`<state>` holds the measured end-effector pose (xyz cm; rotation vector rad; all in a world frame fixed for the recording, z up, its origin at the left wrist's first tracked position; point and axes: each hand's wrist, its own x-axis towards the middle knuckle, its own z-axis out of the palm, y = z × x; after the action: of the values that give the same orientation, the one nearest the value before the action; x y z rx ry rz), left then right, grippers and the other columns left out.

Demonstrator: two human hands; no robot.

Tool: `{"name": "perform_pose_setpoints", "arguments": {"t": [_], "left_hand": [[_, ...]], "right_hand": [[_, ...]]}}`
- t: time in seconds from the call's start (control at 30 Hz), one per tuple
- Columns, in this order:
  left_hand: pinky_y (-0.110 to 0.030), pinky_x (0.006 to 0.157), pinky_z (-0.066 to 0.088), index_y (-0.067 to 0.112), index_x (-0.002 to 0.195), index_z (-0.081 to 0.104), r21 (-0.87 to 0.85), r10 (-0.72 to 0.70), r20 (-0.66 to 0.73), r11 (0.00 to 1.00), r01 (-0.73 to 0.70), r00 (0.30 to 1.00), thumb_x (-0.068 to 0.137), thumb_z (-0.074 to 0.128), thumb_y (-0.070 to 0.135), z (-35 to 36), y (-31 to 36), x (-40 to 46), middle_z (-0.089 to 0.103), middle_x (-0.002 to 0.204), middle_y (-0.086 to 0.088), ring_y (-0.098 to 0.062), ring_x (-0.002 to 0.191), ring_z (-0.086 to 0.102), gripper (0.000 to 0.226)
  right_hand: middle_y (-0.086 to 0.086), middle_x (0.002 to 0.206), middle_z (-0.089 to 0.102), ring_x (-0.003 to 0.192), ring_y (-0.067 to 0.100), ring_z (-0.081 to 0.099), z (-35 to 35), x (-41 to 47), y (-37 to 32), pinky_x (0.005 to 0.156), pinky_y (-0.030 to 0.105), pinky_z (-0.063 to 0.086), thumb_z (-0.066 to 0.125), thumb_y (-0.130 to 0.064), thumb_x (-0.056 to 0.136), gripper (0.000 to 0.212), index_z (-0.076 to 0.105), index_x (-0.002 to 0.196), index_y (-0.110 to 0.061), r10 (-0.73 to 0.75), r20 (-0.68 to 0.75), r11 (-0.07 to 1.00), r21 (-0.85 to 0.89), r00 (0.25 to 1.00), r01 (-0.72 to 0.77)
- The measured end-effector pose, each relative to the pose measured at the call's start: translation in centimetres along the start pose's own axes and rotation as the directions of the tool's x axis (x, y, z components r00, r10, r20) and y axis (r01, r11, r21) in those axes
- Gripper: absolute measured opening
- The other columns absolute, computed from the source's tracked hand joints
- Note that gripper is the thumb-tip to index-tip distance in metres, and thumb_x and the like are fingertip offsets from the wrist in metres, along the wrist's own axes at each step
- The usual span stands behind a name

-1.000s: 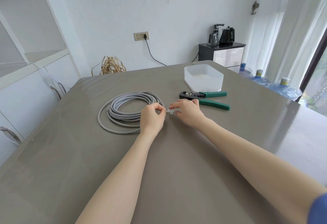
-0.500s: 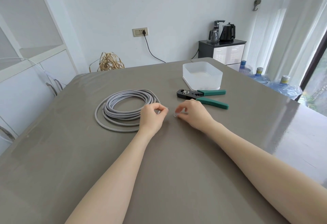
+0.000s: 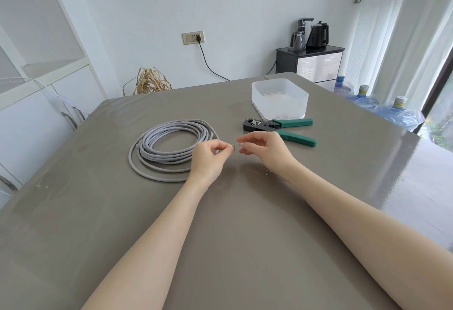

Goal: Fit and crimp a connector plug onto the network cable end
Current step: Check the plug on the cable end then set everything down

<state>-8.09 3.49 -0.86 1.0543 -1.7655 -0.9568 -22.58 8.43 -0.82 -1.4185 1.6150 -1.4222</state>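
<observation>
A grey network cable (image 3: 169, 149) lies coiled on the grey table (image 3: 220, 236). My left hand (image 3: 208, 160) pinches the cable's free end (image 3: 234, 147), which sticks out a little past the fingertips. My right hand (image 3: 263, 149) pinches a small clear connector plug (image 3: 241, 143) just right of that end, with a small gap between them. Both hands hover slightly above the table. A crimping tool (image 3: 277, 128) with green handles lies behind my right hand.
A translucent white plastic box (image 3: 279, 99) stands behind the crimping tool. Tiny specks lie on the table near my right wrist (image 3: 268, 172). A black cabinet with kettles (image 3: 310, 61) and water bottles (image 3: 392, 111) stand beyond the table's far right edge.
The plug and the cable end, together a second ago, have come apart. My right hand has lifted with the plug and holds it just off the cable end.
</observation>
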Motion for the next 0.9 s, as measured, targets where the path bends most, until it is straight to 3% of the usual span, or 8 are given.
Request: {"name": "perform_pose_setpoints", "arguments": {"t": [0.13,0.33,0.57,0.9], "left_hand": [[-0.003,0.056,0.037,0.009,0.077,0.071,-0.001,0.005,0.011,1.000,-0.005,1.000,0.084,0.066,0.012,0.01,0.05,-0.13,0.062,0.068,0.007,-0.004,0.063,0.053,0.010],[-0.003,0.055,0.036,0.011,0.076,0.071,-0.004,-0.002,0.004,1.000,0.002,1.000,0.084,0.066,0.014,0.08,0.09,-0.15,0.062,0.067,0.009,-0.005,0.064,0.052,0.010],[-0.004,0.055,0.037,0.012,0.075,0.071,-0.003,-0.003,-0.002,1.000,0.003,1.000,0.083,0.067,0.014,0.12,0.08,-0.19,0.062,0.066,0.009,-0.007,0.065,0.054,0.010],[-0.003,0.055,0.037,0.015,0.072,0.072,-0.024,-0.030,0.010,0.999,0.030,1.000,0.081,0.069,0.017,0.13,0.24,-0.20,0.064,0.065,0.009,-0.004,0.064,0.054,0.010]], "right_hand": [[0.009,0.085,0.072,0.078,0.014,0.069,0.11,0.01,0.09,0.083,0.020,0.052,0.058,-0.002,0.087,0.020,0.071,0.100,-0.012,0.008,0.001,1.000,0.029,1.000,-0.008],[0.010,0.087,0.073,0.081,0.014,0.068,0.16,-0.25,-0.10,0.081,0.017,0.050,0.058,-0.003,0.088,0.023,0.071,0.104,-0.012,0.024,-0.001,1.000,0.002,1.000,-0.024],[0.016,0.092,0.072,0.083,0.017,0.068,0.20,-0.51,-0.47,0.086,0.022,0.051,0.059,-0.004,0.089,0.021,0.070,0.106,-0.007,0.030,-0.003,0.999,0.032,1.000,-0.029],[0.016,0.092,0.072,0.077,0.018,0.068,0.27,-0.54,-0.58,0.074,0.011,0.053,0.058,0.000,0.088,0.020,0.070,0.104,-0.002,0.022,-0.032,0.998,0.063,0.999,-0.020]]}}
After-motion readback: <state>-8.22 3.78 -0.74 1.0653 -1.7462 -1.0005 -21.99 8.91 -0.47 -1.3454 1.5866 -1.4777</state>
